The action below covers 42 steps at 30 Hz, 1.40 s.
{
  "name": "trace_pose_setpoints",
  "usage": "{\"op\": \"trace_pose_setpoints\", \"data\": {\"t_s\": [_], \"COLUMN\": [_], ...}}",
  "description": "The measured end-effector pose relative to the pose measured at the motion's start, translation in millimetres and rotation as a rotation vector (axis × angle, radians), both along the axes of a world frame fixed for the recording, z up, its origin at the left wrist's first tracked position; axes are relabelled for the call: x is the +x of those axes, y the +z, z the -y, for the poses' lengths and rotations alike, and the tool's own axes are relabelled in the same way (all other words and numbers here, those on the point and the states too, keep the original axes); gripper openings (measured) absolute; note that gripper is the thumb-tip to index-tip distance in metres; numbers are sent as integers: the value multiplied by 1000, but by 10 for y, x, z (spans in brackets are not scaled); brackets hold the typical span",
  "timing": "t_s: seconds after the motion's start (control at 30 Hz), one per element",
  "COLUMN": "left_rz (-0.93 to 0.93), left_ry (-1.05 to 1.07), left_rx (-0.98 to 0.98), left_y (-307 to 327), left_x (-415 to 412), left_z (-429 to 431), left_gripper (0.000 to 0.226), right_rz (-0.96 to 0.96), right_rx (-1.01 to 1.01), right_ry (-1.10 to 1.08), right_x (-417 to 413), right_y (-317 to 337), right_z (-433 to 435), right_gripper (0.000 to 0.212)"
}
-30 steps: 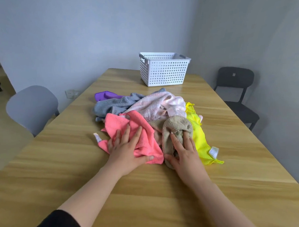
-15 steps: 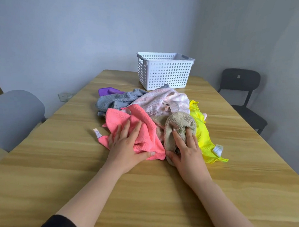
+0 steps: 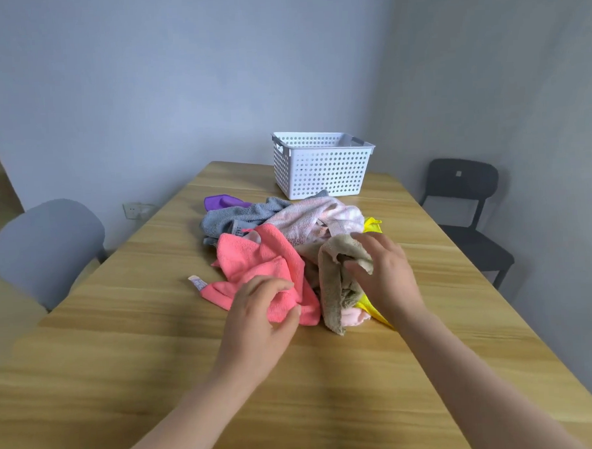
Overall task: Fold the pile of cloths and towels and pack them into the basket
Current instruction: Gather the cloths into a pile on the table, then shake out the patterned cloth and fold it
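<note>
Bare wood of the table [image 3: 140,350] lay open left of and nearer than the cloth pile [image 3: 308,220], whose far edge crowded the near wall of the basket [image 3: 322,170], perhaps touching it, while the basket's top stood open from above.

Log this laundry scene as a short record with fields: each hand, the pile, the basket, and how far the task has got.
left hand: grips the coral cloth at the pile's near edge
right hand: grips the tan towel
pile: unfolded; also grey towel, pale pink towel, purple cloth, yellow cloth
basket: white, at the table's far end, behind the pile
progress: nothing folded yet
</note>
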<state>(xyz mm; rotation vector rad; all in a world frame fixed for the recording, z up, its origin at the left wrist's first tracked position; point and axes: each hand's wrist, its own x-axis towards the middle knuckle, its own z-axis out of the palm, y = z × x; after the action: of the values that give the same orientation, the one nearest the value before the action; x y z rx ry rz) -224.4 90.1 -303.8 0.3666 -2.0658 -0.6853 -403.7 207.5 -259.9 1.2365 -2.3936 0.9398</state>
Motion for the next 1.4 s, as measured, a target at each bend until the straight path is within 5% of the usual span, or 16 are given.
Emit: {"op": "trace_pose_setpoints", "data": {"t_s": [0.1, 0.5, 0.63, 0.9, 1.1, 1.27, 1.4], "left_rz": [14, 65, 100, 166, 180, 244, 422], "left_ry": [-13, -49, -106, -94, -115, -111, -161], "left_rx": [29, 128, 217, 302, 351, 227, 107], "left_y": [87, 276, 167, -165, -237, -137, -98], "left_x": [119, 553, 770, 1206, 1300, 1155, 969], "left_z": [-93, -612, -950, -1417, -1511, -1390, -1343], "left_gripper": [26, 18, 33, 26, 30, 22, 42], "right_rz": [-29, -38, 45, 324, 539, 402, 421], "right_rx": [-4, -109, -90, 64, 400, 240, 305], "right_ry": [-12, 49, 105, 173, 257, -48, -157], "right_x": [4, 589, 933, 1517, 1581, 1416, 1337], "right_y": [92, 707, 743, 281, -24, -189, -290], "right_z": [61, -628, -988, -1814, -2150, -2066, -1878], "right_gripper": [11, 9, 8, 15, 13, 11, 41]}}
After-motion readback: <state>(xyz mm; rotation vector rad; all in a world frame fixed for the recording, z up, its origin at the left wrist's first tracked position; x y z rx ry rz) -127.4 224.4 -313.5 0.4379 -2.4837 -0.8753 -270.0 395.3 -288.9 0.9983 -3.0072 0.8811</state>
